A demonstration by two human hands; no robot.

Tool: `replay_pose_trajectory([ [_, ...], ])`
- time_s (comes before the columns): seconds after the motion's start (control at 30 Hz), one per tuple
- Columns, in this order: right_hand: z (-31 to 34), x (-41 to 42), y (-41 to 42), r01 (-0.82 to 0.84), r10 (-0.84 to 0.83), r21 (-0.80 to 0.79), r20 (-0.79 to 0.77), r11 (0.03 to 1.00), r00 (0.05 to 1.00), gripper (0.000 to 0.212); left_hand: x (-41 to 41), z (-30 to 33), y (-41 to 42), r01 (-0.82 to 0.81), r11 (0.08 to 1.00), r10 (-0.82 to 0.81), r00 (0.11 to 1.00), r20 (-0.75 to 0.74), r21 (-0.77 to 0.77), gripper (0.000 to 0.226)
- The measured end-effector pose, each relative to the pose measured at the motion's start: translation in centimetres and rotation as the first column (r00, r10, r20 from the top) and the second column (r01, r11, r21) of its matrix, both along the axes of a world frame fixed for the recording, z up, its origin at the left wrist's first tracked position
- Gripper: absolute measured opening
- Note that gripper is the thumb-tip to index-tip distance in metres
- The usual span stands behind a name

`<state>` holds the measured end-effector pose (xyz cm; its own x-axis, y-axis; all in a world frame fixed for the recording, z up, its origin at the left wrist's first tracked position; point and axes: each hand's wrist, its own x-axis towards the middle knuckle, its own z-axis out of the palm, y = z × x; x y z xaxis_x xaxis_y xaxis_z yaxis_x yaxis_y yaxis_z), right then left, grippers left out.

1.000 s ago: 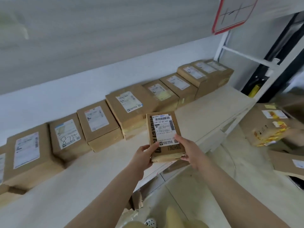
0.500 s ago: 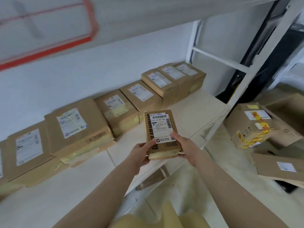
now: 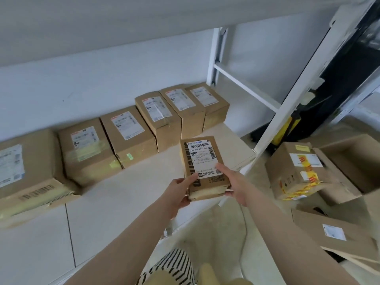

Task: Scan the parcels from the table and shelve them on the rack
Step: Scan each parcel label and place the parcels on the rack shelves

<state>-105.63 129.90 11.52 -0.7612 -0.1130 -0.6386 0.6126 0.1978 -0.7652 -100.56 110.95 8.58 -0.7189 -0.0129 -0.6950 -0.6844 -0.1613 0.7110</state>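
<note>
While both hands hold it out over the front edge of a white shelf [image 3: 127, 194], a small brown parcel [image 3: 203, 167] sits label-up in the middle of the head camera's view. The left hand [image 3: 176, 194] grips its near left corner, thumb lying on top and fingers curled underneath. The right hand [image 3: 234, 182] grips the near right side, thumb resting on the white label [image 3: 203, 156], which carries a barcode. Behind the parcel, a row of brown boxes [image 3: 131, 136] stands side by side along the back wall of the shelf, each with a white label facing up. A white upright post [image 3: 296, 87] of the rack rises to the right. On the floor beyond it lie more cardboard boxes [image 3: 292, 171], one marked with yellow tape.
</note>
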Motion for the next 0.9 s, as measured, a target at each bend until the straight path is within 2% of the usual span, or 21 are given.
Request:
replay_pose_trajectory([
  [0.27, 0.8, -7.1, 3.3, 0.089, -0.092, 0.047, 0.051, 0.995, 0.994, 0.046, -8.1, 0.2, 3.7, 0.055, 0.998, -0.055, 0.998, -0.004, -0.011, 0.069],
  [0.37, 1.1, -9.2, 4.1, 0.139, -0.149, 0.138, 0.064, 0.981, 0.987, 0.041, -10.7, -0.3, 5.3, 0.05, 0.998, -0.05, 0.999, 0.008, -0.027, 0.088],
  [0.53, 0.6, -11.6, 5.5, 0.243, -0.262, 0.14, 0.139, 0.96, 0.955, 0.057, -14.2, -0.5, 8.1, -0.031, 0.999, 0.03, 0.999, 0.032, 0.02, 0.096],
  [0.7, -0.1, -14.4, 5.9, 0.358, -0.354, -0.008, 0.135, 0.934, 0.926, 0.044, -17.3, -1.1, 10.9, -0.106, 0.994, 0.108, 0.992, 0.07, -0.031, 0.081],
  [0.73, -0.2, -14.9, 6.0, 0.382, -0.378, -0.017, 0.12, 0.924, 0.918, 0.038, -17.7, -1.0, 11.4, -0.118, 0.992, 0.122, 0.99, 0.069, -0.053, 0.074],
  [0.8, -0.6, -15.6, 6.4, 0.411, -0.407, -0.016, 0.102, 0.912, 0.908, 0.032, -18.2, -0.7, 12.1, -0.132, 0.985, 0.139, 0.988, 0.068, -0.109, 0.044],
  [0.83, -0.9, -16.0, 6.5, 0.407, -0.403, -0.016, 0.093, 0.913, 0.91, 0.035, -18.5, -0.8, 12.4, -0.148, 0.979, 0.159, 0.985, 0.068, -0.139, 0.033],
  [0.9, -1.6, -16.3, 6.6, 0.375, -0.374, -0.008, 0.08, 0.927, 0.924, 0.044, -19.0, -0.7, 12.8, -0.169, 0.968, 0.184, 0.981, 0.067, -0.185, 0.029],
])
